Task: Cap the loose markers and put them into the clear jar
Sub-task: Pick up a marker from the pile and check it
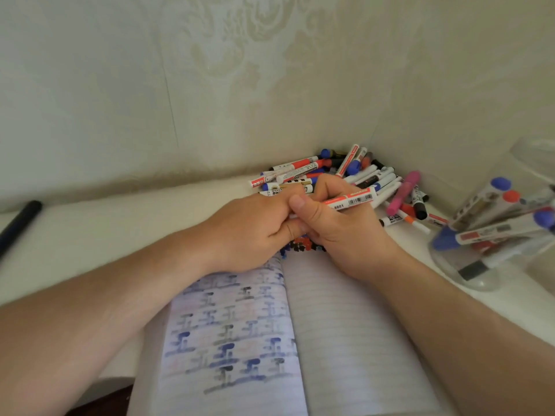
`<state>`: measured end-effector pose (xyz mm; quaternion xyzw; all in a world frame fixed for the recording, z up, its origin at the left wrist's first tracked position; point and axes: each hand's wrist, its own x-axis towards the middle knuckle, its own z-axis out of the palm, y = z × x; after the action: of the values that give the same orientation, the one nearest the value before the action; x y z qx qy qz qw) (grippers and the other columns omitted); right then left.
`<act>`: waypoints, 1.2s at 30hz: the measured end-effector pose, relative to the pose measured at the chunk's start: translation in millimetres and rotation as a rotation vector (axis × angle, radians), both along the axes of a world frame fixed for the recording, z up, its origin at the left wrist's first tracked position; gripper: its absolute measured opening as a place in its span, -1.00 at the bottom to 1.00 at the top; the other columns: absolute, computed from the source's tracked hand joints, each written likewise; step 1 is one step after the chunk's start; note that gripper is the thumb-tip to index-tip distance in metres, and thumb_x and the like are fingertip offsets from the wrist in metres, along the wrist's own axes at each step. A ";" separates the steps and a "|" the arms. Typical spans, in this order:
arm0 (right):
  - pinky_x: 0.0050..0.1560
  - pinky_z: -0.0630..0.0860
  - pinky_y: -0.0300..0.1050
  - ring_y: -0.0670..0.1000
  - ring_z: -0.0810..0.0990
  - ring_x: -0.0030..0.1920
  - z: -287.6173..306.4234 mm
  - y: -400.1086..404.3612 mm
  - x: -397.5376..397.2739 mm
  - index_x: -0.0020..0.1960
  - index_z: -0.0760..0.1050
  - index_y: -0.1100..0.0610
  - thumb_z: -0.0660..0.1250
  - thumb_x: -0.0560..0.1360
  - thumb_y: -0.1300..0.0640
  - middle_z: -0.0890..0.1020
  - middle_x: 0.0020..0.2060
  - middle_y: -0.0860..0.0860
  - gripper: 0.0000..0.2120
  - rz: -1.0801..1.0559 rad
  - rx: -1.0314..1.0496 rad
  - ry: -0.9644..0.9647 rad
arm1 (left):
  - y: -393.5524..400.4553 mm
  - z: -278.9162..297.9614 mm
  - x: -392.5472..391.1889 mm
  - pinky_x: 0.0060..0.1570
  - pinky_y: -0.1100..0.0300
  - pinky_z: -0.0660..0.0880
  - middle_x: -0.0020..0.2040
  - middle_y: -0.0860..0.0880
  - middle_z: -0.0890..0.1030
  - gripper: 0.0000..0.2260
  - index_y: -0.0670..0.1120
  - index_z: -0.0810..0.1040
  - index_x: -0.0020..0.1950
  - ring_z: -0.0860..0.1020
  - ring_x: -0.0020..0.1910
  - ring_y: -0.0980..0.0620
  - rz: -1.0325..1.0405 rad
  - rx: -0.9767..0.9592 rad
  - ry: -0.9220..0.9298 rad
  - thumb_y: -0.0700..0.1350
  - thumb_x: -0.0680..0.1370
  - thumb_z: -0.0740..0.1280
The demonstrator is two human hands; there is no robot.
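Capping a red marker [350,200] at frame centre, both hands on it.

Your right hand [336,223] grips the barrel, its free end pointing to 2 o'clock; left hand [255,226] is clenched at the tip end, cap hidden, can't tell if seated. Push straight along the barrel until it seats. Loose pile [345,175] sits at 12, clear jar [492,235] at 3, notebook [294,340] at 6.
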<state>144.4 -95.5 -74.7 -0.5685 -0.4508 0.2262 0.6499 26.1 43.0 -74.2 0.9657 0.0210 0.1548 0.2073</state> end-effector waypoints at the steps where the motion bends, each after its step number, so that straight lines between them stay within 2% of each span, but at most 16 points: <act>1: -0.43 0.35 -0.28 -0.09 0.37 -0.48 0.3 -1.0 -0.8 -0.27 0.32 0.16 0.44 0.52 0.12 0.44 -0.49 -0.01 -0.67 0.008 -0.002 -0.005 | 0.0 0.5 -0.2 -0.15 0.01 0.50 -0.20 0.20 0.53 -0.77 0.23 0.19 -0.05 0.48 -0.25 0.16 0.000 -0.016 0.018 0.35 0.62 0.01; 4: -0.45 0.36 -0.28 -0.10 0.39 -0.50 3.2 -4.3 -3.1 -0.28 0.32 0.17 0.43 0.49 0.13 0.48 -0.49 0.00 -0.68 0.040 -0.015 0.011 | -2.0 0.3 -2.1 -0.07 -0.05 0.56 -0.09 0.16 0.62 -0.64 0.14 0.30 0.06 0.58 -0.12 0.07 0.000 -0.083 0.043 0.39 0.55 0.01; 10: -0.41 0.39 -0.32 -0.16 0.46 -0.46 8.1 -8.1 -3.1 -0.28 0.34 0.18 0.42 0.54 0.29 0.56 -0.48 -0.08 -0.69 0.053 -0.036 -0.061 | -3.7 -0.2 -3.9 -0.02 -0.07 0.57 -0.05 0.13 0.65 -0.69 0.07 0.39 0.13 0.63 -0.05 0.06 -0.032 -0.175 0.031 0.27 0.60 0.16; 13: -0.38 0.43 -0.30 -0.13 0.51 -0.43 9.4 -9.7 -2.7 -0.26 0.38 0.19 0.43 0.51 0.23 0.59 -0.44 -0.05 -0.73 0.059 -0.027 -0.098 | -3.0 -1.3 -2.9 0.00 -0.09 0.57 -0.04 0.10 0.66 -0.66 0.04 0.41 0.16 0.64 -0.02 0.04 -0.050 -0.204 0.021 0.27 0.60 0.18; 17: -0.37 0.44 -0.26 -0.09 0.51 -0.40 11.8 -12.1 -0.5 -0.24 0.39 0.27 0.46 0.49 0.16 0.60 -0.42 -0.02 -0.70 0.054 -0.040 -0.139 | -4.8 -1.2 -3.0 -0.03 -0.09 0.57 -0.06 0.11 0.64 -0.72 0.16 0.37 0.07 0.63 -0.05 0.04 -0.067 -0.260 -0.003 0.34 0.56 0.17; 19: -0.36 0.43 -0.24 -0.09 0.50 -0.37 12.1 -13.9 0.4 -0.22 0.39 0.31 0.47 0.47 0.14 0.60 -0.39 -0.01 -0.68 0.034 -0.056 -0.168 | -4.2 -0.6 -2.5 -0.12 -0.04 0.55 -0.15 0.16 0.59 -0.83 0.29 0.33 -0.02 0.58 -0.16 0.11 -0.047 -0.253 -0.006 0.33 0.56 0.21; 20: -0.36 0.44 -0.24 -0.10 0.50 -0.38 11.8 -14.2 -0.2 -0.21 0.40 0.29 0.48 0.47 0.13 0.60 -0.39 -0.01 -0.69 0.031 -0.060 -0.170 | -2.8 0.4 -3.2 -0.18 -0.01 0.53 -0.21 0.17 0.56 -0.81 0.31 0.30 -0.05 0.55 -0.23 0.13 -0.025 -0.231 -0.001 0.35 0.55 0.23; 23: -0.42 0.37 -0.20 -0.05 0.43 -0.45 10.6 -13.9 -0.1 -0.22 0.45 0.10 0.52 0.49 0.07 0.52 -0.45 0.02 -0.73 -0.019 -0.051 -0.075 | 2.6 5.0 -5.6 -0.27 0.08 0.44 -0.32 0.17 0.51 -0.56 0.31 0.24 -0.01 0.47 -0.34 0.18 0.010 -0.190 0.084 0.50 0.38 0.37; 24: -0.45 0.31 -0.19 -0.01 0.37 -0.48 11.9 -14.3 1.9 -0.24 0.45 0.05 0.52 0.51 0.08 0.47 -0.48 0.04 -0.72 -0.043 -0.035 -0.009 | 5.5 5.8 -6.9 -0.28 0.09 0.43 -0.33 0.17 0.50 -0.48 0.30 0.24 0.03 0.46 -0.36 0.19 0.022 -0.194 0.117 0.49 0.31 0.43; 26: -0.46 0.20 -0.20 0.02 0.29 -0.51 16.8 -17.3 8.1 -0.29 0.44 0.00 0.44 0.52 0.14 0.41 -0.49 0.06 -0.74 -0.077 0.018 0.176 | 12.3 6.0 -10.2 -0.29 0.15 0.38 -0.32 0.15 0.46 -0.40 0.25 0.25 0.10 0.42 -0.38 0.20 0.029 -0.224 0.168 0.37 0.30 0.54; 28: -0.46 0.19 -0.21 0.00 0.32 -0.49 22.7 -24.1 14.1 -0.26 0.46 -0.02 0.37 0.52 0.13 0.43 -0.46 0.07 -0.80 -0.069 0.038 0.280 | 19.1 4.5 -14.1 -0.27 0.17 0.36 -0.30 0.13 0.44 -0.48 0.21 0.32 0.13 0.39 -0.38 0.17 -0.023 -0.255 0.194 0.19 0.38 0.59; 30: -0.44 0.18 -0.17 0.02 0.35 -0.45 24.2 -28.9 15.4 -0.24 0.50 -0.03 0.46 0.52 0.10 0.45 -0.42 0.08 -0.80 -0.006 -0.007 0.272 | 25.0 2.6 -17.2 -0.24 0.16 0.37 -0.28 0.11 0.44 -0.63 0.22 0.45 0.09 0.37 -0.35 0.16 -0.069 -0.263 0.215 0.11 0.42 0.57; 32: -0.44 0.17 -0.16 0.02 0.36 -0.45 21.3 -29.0 10.7 -0.26 0.53 -0.01 0.61 0.40 0.07 0.47 -0.43 0.08 -0.76 0.056 -0.099 0.224 | 27.9 1.4 -17.7 -0.19 0.11 0.43 -0.25 0.13 0.47 -0.73 0.26 0.56 0.06 0.41 -0.31 0.15 -0.065 -0.247 0.232 0.17 0.39 0.48; 34: -0.49 0.23 -0.23 -0.01 0.36 -0.49 17.3 -26.7 5.0 -0.29 0.53 0.02 0.63 0.35 0.13 0.46 -0.45 0.08 -0.74 0.077 -0.158 0.182 | 27.6 1.4 -16.2 -0.11 0.11 0.49 -0.16 0.15 0.50 -0.66 0.33 0.57 0.09 0.48 -0.19 0.17 -0.045 -0.165 0.259 0.29 0.33 0.38; 36: -0.50 0.25 -0.23 -0.02 0.31 -0.52 14.8 -24.8 1.5 -0.31 0.52 0.03 0.53 0.39 0.20 0.43 -0.48 0.07 -0.78 0.048 -0.186 0.128 | 25.2 2.5 -14.1 -0.05 0.14 0.48 -0.09 0.16 0.48 -0.57 0.40 0.52 0.16 0.48 -0.07 0.24 -0.015 -0.067 0.287 0.37 0.30 0.29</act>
<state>146.0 -120.3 -59.9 -0.5998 -0.3988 0.3186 0.6162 11.9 68.2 -71.7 0.9706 0.0483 0.0126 0.2353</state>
